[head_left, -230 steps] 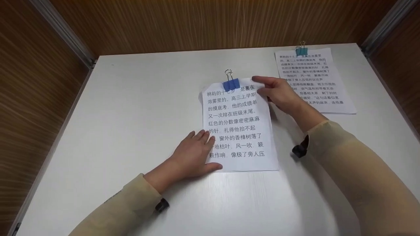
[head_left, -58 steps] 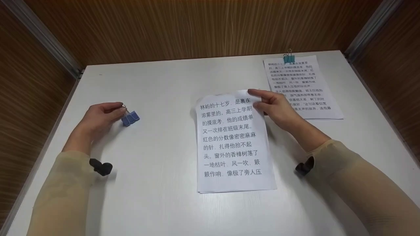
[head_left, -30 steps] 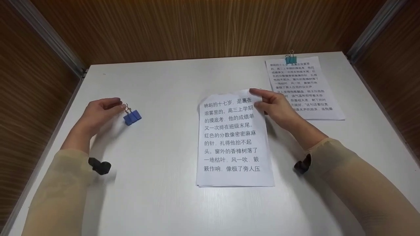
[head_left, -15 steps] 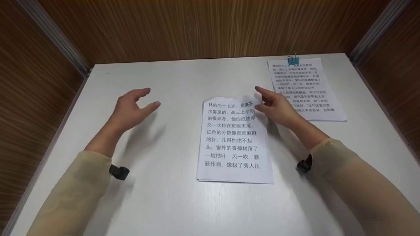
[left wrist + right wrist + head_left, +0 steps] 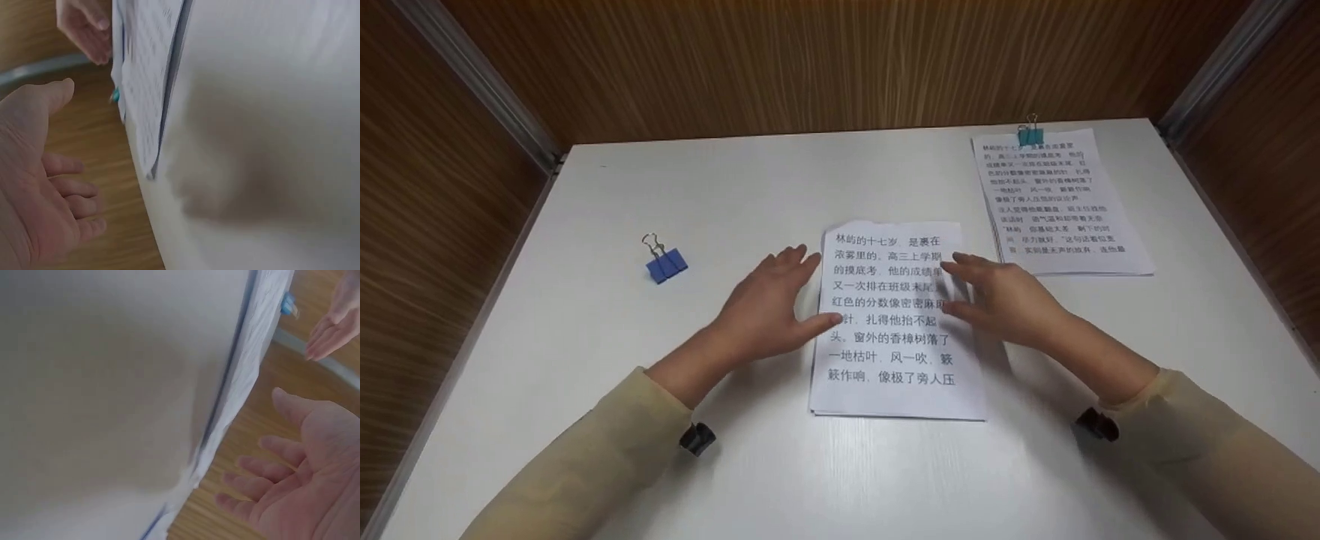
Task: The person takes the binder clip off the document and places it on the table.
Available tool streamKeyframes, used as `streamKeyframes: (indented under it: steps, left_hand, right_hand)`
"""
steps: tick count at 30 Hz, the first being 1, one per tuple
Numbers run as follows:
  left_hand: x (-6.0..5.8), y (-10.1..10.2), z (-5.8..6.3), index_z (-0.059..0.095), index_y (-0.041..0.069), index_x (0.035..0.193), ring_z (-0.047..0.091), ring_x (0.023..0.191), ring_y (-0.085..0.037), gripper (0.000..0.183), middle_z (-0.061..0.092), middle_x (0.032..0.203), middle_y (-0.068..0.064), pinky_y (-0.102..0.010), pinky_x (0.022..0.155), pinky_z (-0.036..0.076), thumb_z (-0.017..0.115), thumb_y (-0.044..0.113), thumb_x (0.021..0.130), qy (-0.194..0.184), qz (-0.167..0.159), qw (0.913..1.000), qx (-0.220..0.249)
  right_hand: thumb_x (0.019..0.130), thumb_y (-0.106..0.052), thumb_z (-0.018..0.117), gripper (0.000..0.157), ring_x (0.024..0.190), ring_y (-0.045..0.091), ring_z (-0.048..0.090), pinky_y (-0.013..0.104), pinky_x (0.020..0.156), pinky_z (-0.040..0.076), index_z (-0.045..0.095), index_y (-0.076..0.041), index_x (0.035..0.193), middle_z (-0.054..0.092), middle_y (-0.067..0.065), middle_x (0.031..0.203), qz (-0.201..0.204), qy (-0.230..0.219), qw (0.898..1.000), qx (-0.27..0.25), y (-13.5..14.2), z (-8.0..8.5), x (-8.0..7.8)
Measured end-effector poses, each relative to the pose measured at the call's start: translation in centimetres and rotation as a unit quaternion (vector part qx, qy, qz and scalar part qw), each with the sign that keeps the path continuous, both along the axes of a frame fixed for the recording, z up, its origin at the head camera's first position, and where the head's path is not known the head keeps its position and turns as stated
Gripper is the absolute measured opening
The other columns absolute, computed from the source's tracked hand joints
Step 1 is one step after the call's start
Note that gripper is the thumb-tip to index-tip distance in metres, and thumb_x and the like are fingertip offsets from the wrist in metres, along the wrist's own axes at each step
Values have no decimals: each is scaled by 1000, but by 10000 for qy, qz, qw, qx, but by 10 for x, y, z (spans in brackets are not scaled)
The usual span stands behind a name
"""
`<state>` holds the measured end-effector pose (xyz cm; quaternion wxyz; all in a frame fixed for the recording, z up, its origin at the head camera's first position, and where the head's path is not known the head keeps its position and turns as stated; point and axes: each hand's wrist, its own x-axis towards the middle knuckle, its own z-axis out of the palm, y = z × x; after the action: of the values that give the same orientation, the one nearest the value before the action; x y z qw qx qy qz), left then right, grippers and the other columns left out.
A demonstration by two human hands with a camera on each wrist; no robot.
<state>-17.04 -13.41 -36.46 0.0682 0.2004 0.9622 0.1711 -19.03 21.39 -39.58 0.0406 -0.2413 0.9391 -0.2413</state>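
Note:
A stack of printed paper (image 5: 889, 360) lies on the table with its top edge bare and slightly ragged. My left hand (image 5: 761, 307) hovers at its left side, fingers spread and thumb over the margin. On the opposite side is my right hand (image 5: 1009, 304), fingers loosely extended over the right edge. The left wrist view shows my left palm (image 5: 34, 174) with nothing in it and the stack (image 5: 149, 79) apart from it. Nothing is in my right palm (image 5: 309, 478) either. A blue binder clip (image 5: 666, 265) sits alone on the left of the table.
At the back right lies a second stack of printed sheets (image 5: 1057, 217), held by a teal binder clip (image 5: 1030, 135). Wood-grain panels (image 5: 840, 67) enclose the white table (image 5: 735, 180) at the back and sides.
Earlier the blue binder clip was on the stack; my left hand took it off, put it down at the left and let go. Both hands have since come to the stack's sides, the right releasing its corner.

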Motion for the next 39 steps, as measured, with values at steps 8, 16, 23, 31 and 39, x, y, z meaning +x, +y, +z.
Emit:
streamKeyframes:
  steps: [8, 16, 23, 31, 39]
  left_hand:
    - [14, 25, -23, 36, -1, 163, 25, 159, -37, 101, 30, 170, -22, -48, 131, 15, 65, 68, 95, -131, -611, 9964, -572]
    - [21, 33, -43, 34, -3, 163, 23, 160, -38, 104, 28, 171, -23, -48, 131, 13, 59, 72, 96, -288, -917, 9918, -846]
    - [21, 32, -46, 33, -6, 163, 24, 159, -38, 108, 28, 170, -24, -47, 131, 14, 59, 73, 95, -454, -948, 9895, -994]
    - [15, 27, -41, 31, -6, 163, 24, 159, -37, 108, 27, 171, -24, -46, 131, 15, 58, 73, 96, -545, -885, 9871, -1215]
    - [6, 11, -40, 32, -7, 163, 25, 159, -38, 109, 28, 170, -24, -47, 131, 17, 59, 74, 94, -643, -738, 9869, -1281]
  right_hand:
    - [90, -30, 86, 65, 139, 48, 53, 63, 115, 42, 65, -2, 144, 58, 24, 150, 434, 262, 9966, 647, -5, -1, 31]
    - [89, -45, 84, 81, 148, 49, 42, 68, 120, 32, 57, -1, 151, 47, 27, 159, 597, -214, 9886, 1367, -7, -7, 42]
    - [89, -42, 85, 85, 151, 48, 37, 63, 124, 28, 52, 0, 155, 39, 27, 163, 554, -575, 9886, 1277, -9, -11, 40]
    - [93, -44, 81, 86, 154, 48, 30, 64, 125, 24, 45, -4, 160, 31, 23, 168, 598, -833, 9878, 1171, -14, -10, 30]
    - [94, -44, 80, 86, 156, 43, 30, 61, 127, 20, 45, -1, 159, 31, 26, 167, 851, -743, 9865, 1190, -32, -11, 14]
